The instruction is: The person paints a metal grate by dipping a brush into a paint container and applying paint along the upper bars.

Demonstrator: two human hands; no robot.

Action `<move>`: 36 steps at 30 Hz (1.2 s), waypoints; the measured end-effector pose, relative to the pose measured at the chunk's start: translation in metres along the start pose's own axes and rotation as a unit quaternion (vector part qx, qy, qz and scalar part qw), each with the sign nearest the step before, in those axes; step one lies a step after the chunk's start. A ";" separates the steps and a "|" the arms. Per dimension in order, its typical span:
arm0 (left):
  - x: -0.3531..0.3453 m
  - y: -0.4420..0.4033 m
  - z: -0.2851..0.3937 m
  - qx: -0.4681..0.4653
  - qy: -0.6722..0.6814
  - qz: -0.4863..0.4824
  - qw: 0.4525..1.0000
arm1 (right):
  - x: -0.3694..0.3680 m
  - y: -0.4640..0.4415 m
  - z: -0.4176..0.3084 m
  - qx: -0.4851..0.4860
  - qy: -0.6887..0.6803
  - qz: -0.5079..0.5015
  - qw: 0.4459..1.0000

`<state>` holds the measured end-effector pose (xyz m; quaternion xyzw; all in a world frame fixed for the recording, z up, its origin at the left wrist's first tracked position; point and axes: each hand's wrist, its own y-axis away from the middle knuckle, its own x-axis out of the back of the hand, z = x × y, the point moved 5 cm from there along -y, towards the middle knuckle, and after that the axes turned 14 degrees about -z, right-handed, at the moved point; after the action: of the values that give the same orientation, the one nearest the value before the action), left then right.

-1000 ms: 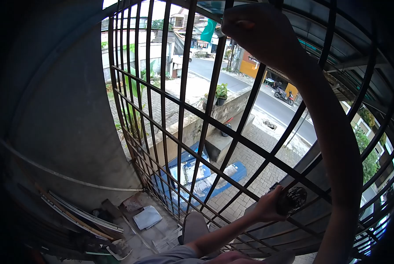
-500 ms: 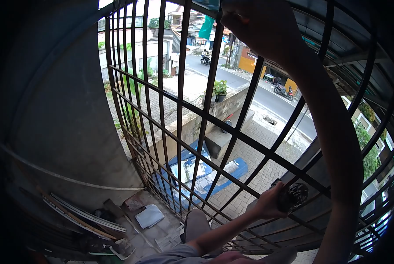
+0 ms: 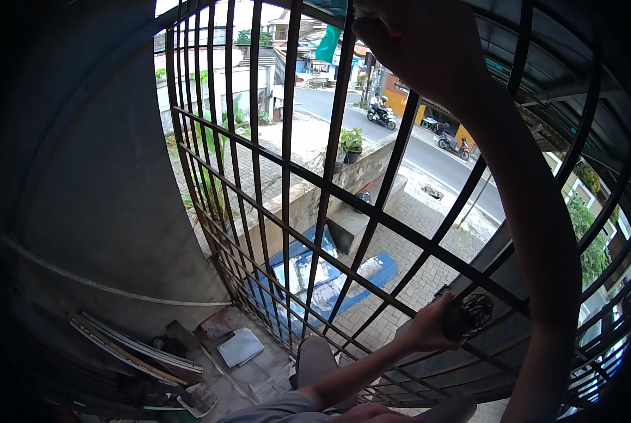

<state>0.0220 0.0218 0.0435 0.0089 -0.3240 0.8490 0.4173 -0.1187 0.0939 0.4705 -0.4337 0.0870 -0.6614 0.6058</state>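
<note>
My left hand (image 3: 430, 326), low and right of centre, is wrapped round a dark, glossy, round container (image 3: 473, 316) close to the bars of a dark metal grille (image 3: 379, 216). High up, my right hand (image 3: 411, 39) is raised to an upright bar (image 3: 344, 77), its fingers curled together. What these fingers hold is hidden in shadow and by the frame's top edge. A green piece of cloth or sheet (image 3: 328, 44) shows just left of that bar.
A grey wall (image 3: 104, 169) stands at the left, with long strips (image 3: 129, 352) and a folded white sheet (image 3: 240, 347) on the floor below. Beyond the grille are a blue worn object (image 3: 358, 282), a potted plant (image 3: 351, 144), a road (image 3: 428, 158) and a rider on a motorbike (image 3: 381, 114).
My right hand has shifted slightly up and left, while my left hand keeps its grip on the container. A motorbike with a rider has come along the road towards the right.
</note>
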 end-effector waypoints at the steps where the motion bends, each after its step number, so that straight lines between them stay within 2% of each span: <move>1: 0.000 -0.001 -0.001 -0.001 -0.002 0.002 1.000 | 0.003 0.000 -0.002 0.001 -0.013 0.018 1.000; 5: -0.001 0.001 -0.002 0.004 0.007 -0.009 1.000 | 0.003 0.003 0.007 0.000 -0.062 -0.009 0.998; 8: 0.002 -0.001 0.001 0.011 0.018 -0.025 0.999 | 0.011 0.001 0.007 -0.005 0.007 0.032 0.999; 10: 0.003 -0.001 0.002 0.020 0.025 -0.036 0.999 | -0.001 0.000 0.016 -0.027 -0.084 -0.083 0.993; 11: 0.003 -0.001 0.002 0.015 0.034 -0.036 0.999 | -0.002 0.000 0.017 -0.027 -0.085 -0.082 0.993; 13: 0.001 -0.001 0.002 0.012 0.045 -0.036 0.998 | 0.014 0.002 0.009 0.032 0.009 0.041 0.999; 14: 0.000 -0.001 0.000 0.011 0.042 -0.032 0.999 | 0.015 0.001 0.006 0.032 0.008 0.042 0.999; 16: 0.003 -0.001 0.000 0.010 0.037 -0.026 0.999 | 0.012 0.000 0.014 -0.033 -0.228 -0.016 0.973; 17: 0.002 -0.001 0.000 0.015 0.037 -0.031 0.999 | 0.009 0.001 0.016 -0.033 -0.229 -0.016 0.973; 19: 0.002 -0.001 0.000 0.019 0.036 -0.036 0.999 | 0.007 0.003 0.011 0.025 -0.062 -0.004 0.998; 29: 0.002 -0.001 0.003 0.014 0.032 -0.034 0.999 | 0.009 -0.002 0.006 -0.005 -0.037 -0.013 0.999; 31: 0.003 -0.002 0.004 0.009 0.029 -0.030 0.999 | -0.001 -0.002 0.005 0.042 -0.045 -0.078 0.995; 32: 0.003 -0.001 0.003 0.006 0.025 -0.026 0.999 | -0.002 -0.001 0.006 0.042 -0.046 -0.079 0.995; 34: 0.002 -0.001 0.003 0.002 0.023 -0.018 1.000 | 0.009 -0.002 0.004 0.016 -0.013 -0.002 1.000; 35: 0.001 -0.001 0.002 0.004 0.027 -0.021 0.999 | 0.007 -0.002 0.004 0.018 -0.014 -0.002 1.000; 36: 0.002 -0.002 0.001 0.005 0.029 -0.024 0.999 | 0.001 -0.003 0.005 0.039 -0.041 -0.059 0.997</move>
<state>0.0216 0.0233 0.0462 -0.0055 -0.3074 0.8401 0.4469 -0.1173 0.0957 0.4758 -0.4408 0.0103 -0.6801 0.5857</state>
